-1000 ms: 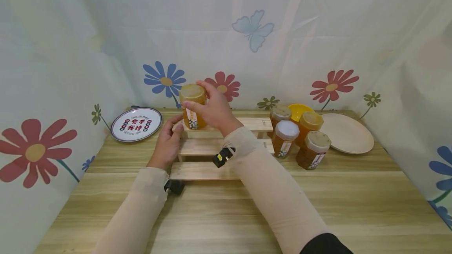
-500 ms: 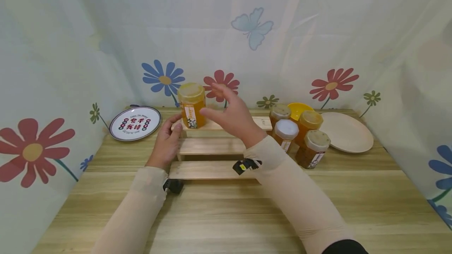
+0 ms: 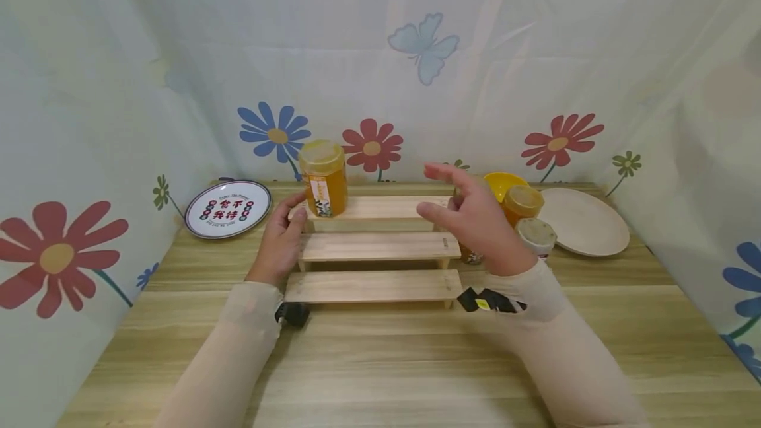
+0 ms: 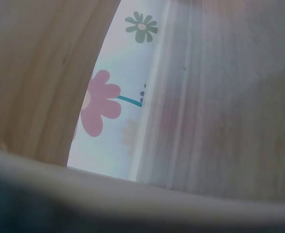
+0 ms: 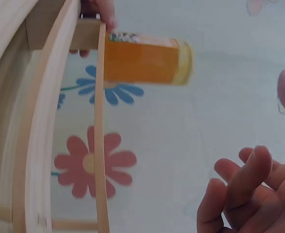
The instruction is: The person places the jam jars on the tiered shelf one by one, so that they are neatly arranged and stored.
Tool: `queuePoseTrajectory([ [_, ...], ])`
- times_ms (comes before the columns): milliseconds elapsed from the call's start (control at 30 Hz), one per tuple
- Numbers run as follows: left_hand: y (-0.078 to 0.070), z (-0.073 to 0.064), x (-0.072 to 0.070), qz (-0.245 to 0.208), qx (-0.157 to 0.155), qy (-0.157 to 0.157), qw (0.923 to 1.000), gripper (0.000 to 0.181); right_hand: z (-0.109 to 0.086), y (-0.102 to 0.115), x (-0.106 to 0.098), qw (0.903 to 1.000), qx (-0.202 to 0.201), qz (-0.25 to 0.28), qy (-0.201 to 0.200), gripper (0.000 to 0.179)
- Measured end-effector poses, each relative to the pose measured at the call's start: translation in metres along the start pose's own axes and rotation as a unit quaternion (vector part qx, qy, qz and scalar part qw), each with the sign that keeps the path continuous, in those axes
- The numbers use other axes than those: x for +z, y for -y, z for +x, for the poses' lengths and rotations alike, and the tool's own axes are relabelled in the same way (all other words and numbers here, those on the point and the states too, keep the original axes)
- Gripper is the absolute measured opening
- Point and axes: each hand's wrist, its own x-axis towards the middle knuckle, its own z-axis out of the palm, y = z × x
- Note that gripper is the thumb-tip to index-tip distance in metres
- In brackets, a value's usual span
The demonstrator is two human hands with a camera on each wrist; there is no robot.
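A three-step wooden rack (image 3: 380, 246) stands on the table in the head view. My left hand (image 3: 279, 240) grips the left end of its top step, thumb at the front. Upright on that end is a jar of amber honey (image 3: 326, 183) with a pale yellow lid and a white label; the right wrist view shows the jar (image 5: 142, 60) sideways. My right hand (image 3: 475, 223) holds nothing. It is over the rack's right end, thumb and forefinger spread apart, and partly covers the jars behind it. The left wrist view shows mainly wood close up.
Right of the rack, several honey jars stand together, among them an amber jar (image 3: 523, 203) and a white-lidded jar (image 3: 537, 235). Behind them are a yellow bowl (image 3: 501, 183) and a beige plate (image 3: 594, 230). A white plate with red characters (image 3: 228, 209) lies at the left. Flowered cloth (image 3: 380, 51) closes the back.
My right hand has let go of the honey jar, leaving it on the top step, and has moved right toward the other jars. The left hand has stayed on the rack.
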Motion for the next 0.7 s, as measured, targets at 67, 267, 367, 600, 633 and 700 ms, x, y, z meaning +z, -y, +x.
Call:
queuePoseTrajectory([
  [67,0.001,0.001,0.001,0.000,0.003,0.000,1.0000,0.050,-0.004,-0.006,-0.011,0.9997,0.007,-0.020,-0.010,0.066],
  [267,0.005,0.003,0.000,0.003,0.001,-0.002,1.0000,0.049,-0.008,-0.015,-0.035,0.9973,0.035,-0.057,-0.029,0.066],
  [367,0.006,0.005,-0.001,0.003,0.001,-0.002,1.0000,0.049,-0.009,-0.016,-0.040,0.9957,0.039,-0.075,-0.039,0.066],
  [600,0.005,0.005,0.000,0.001,0.003,0.002,1.0000,0.049,-0.015,-0.017,-0.049,0.9882,0.062,-0.134,-0.040,0.072],
  [633,0.005,0.004,0.000,0.002,0.003,0.002,1.0000,0.049,-0.016,-0.017,-0.049,0.9874,0.066,-0.139,-0.037,0.072],
  [700,0.004,0.003,0.000,0.000,0.003,0.000,1.0000,0.049,-0.016,-0.016,-0.050,0.9868,0.073,-0.141,-0.029,0.073],
])
